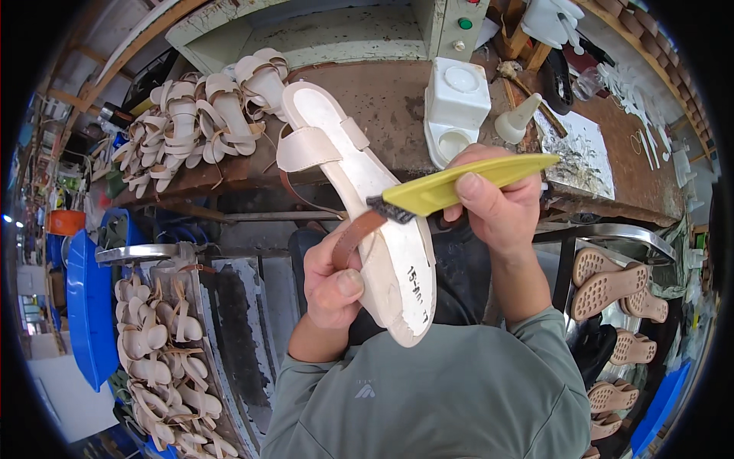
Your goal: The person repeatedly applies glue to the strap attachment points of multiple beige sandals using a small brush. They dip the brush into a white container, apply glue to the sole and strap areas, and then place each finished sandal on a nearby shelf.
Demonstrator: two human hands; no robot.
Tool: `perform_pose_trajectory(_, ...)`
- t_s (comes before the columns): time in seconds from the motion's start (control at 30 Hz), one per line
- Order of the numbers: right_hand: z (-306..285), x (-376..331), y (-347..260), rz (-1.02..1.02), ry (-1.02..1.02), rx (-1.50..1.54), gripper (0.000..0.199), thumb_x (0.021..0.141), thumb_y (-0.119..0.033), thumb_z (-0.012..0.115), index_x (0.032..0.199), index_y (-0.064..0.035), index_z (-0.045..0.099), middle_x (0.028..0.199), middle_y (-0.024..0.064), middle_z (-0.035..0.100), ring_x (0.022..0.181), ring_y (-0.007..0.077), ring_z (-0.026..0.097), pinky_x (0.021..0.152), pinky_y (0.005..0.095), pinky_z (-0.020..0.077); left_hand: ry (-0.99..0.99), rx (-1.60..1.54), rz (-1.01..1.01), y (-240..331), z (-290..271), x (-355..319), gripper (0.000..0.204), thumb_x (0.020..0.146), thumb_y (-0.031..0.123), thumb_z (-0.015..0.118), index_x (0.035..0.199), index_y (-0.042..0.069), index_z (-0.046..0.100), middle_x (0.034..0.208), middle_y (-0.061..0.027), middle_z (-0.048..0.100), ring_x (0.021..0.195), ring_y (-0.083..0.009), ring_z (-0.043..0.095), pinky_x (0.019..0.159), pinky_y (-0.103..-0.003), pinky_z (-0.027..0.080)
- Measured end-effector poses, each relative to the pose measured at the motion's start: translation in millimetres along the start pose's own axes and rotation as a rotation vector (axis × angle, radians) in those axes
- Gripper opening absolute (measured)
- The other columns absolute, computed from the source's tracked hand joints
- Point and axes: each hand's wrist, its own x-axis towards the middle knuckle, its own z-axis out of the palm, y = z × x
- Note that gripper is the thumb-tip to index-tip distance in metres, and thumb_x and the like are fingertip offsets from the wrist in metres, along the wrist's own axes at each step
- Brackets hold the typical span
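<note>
My left hand point(330, 284) is closed around the heel end of a cream sandal upper point(313, 107), tilted so its pale footbed faces up and its toe points away. Wide cream straps cross the front, and dark handwritten marks lie near the heel. A brown strap point(356, 239) loops by my left fingers. My right hand point(501, 200) grips a flat yellow-green brush point(478, 177). Its short dark bristles point(390, 210) touch or hover just over the inner side of the sandal near the brown strap; I cannot tell which.
Cream sandal uppers point(182, 115) are heaped at the bench's left, with more on a rack point(153, 344) below. A white dispenser point(459, 96), a cone-tipped bottle point(520, 118) and a stained sheet point(577, 149) stand or lie on the bench point(359, 84). Tan soles point(608, 287) are at right.
</note>
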Motion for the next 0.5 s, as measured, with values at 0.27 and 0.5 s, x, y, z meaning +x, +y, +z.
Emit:
perform_pose_trajectory(0.27,-29,-28,0,-0.056,-0.323,0.114,0.018,0.073,-0.004,0.067,0.086,0.0065,0.061,0.068,0.014,0.062,0.047,0.0168,0.057,0.044,0.0258,0.0458,-0.057,-0.186,0.02,-5,-32,7,0.065,0.072,0.026,0.06,0.117,-0.019,0.046,0.107,-0.0239,0.059,0.09,-0.0267,0.062,0.08,-0.033,0.048)
perform_pose_trajectory(0.5,-67,30,11,0.329,0.081,-0.078,0.022,0.09,-0.022,0.054,0.092,-0.0003,0.058,0.073,0.0034,0.061,0.047,0.0042,0.048,0.038,0.0156,0.0359,-0.405,-0.693,-0.244,-4,-77,10,0.02,0.065,0.019,0.048,0.063,0.001,0.055,0.085,-0.0249,0.062,0.071,-0.0331,0.059,0.058,-0.042,0.046)
